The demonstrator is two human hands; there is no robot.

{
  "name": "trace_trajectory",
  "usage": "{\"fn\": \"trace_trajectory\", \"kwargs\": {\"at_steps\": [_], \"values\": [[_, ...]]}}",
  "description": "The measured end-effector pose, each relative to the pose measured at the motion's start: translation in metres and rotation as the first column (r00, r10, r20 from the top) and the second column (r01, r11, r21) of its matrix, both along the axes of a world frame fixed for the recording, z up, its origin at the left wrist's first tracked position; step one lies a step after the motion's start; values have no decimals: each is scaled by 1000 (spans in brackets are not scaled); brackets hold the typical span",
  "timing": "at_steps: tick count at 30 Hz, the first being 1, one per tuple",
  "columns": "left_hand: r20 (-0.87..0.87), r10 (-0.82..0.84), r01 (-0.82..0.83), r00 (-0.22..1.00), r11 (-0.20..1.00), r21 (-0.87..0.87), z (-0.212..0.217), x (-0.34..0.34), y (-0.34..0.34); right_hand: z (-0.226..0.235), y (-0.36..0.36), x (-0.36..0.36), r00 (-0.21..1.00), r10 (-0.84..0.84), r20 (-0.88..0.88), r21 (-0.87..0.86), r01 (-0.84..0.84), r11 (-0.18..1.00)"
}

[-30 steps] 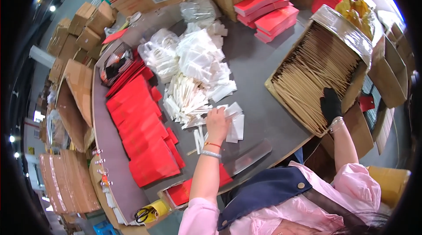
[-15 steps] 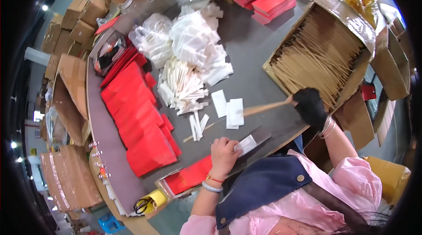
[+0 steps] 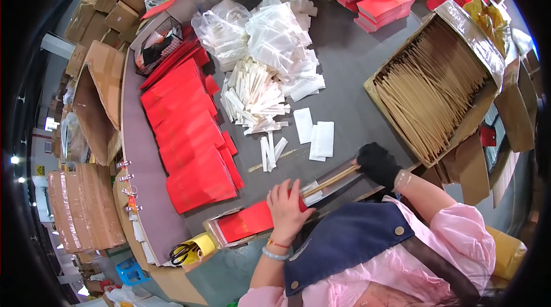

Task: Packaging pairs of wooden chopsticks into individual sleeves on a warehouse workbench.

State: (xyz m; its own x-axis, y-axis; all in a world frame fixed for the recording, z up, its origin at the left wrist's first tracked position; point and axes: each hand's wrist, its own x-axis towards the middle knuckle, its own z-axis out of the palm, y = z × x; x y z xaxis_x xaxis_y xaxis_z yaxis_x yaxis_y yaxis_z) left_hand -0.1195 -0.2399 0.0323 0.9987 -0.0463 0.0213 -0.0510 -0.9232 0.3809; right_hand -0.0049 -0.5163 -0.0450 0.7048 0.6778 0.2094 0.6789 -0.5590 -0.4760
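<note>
Grey table (image 3: 356, 72): red envelopes (image 3: 189, 135), white sleeves (image 3: 255, 97), box (image 3: 436, 86) of sticks. My gloved right hand (image 3: 379, 164) grips chopsticks (image 3: 330, 181); my left hand (image 3: 287, 206) pinches a white sleeve (image 3: 311, 191) at the near edge.

Bright even overhead light; sharp centre, fisheye-bent edges, black rim.

You wear a pink shirt (image 3: 459, 244) with loose sleeves under a dark blue apron (image 3: 344, 238) that has round buttons and a brown strap. Your right hand (image 3: 379, 163) is in a black glove, with a clear cuff at the wrist. Your left hand (image 3: 287, 206) is bare, with an orange band and a pale bangle on its wrist.
</note>
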Motion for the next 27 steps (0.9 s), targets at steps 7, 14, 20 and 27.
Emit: {"fn": "trace_trajectory", "kwargs": {"at_steps": [7, 14, 20, 27], "values": [[49, -22, 30, 999, 985, -170, -25, -11, 2, 25, 71, -38, 882, -33, -471, 190, 139, 972], [-8, 28, -29, 1000, 999, -30, -7, -29, 41, 23, 66, -28, 814, -89, -574, 156, 215, 964], [50, -31, 36, 998, 993, -111, -18, -13, 14, 12, 102, -41, 735, 360, -575, 487, -47, 872], [-2, -280, 280, 960, 960, -15, -2, 7, 1, 55, 75, -20, 982, 174, -74, -272, -188, 944]]}}
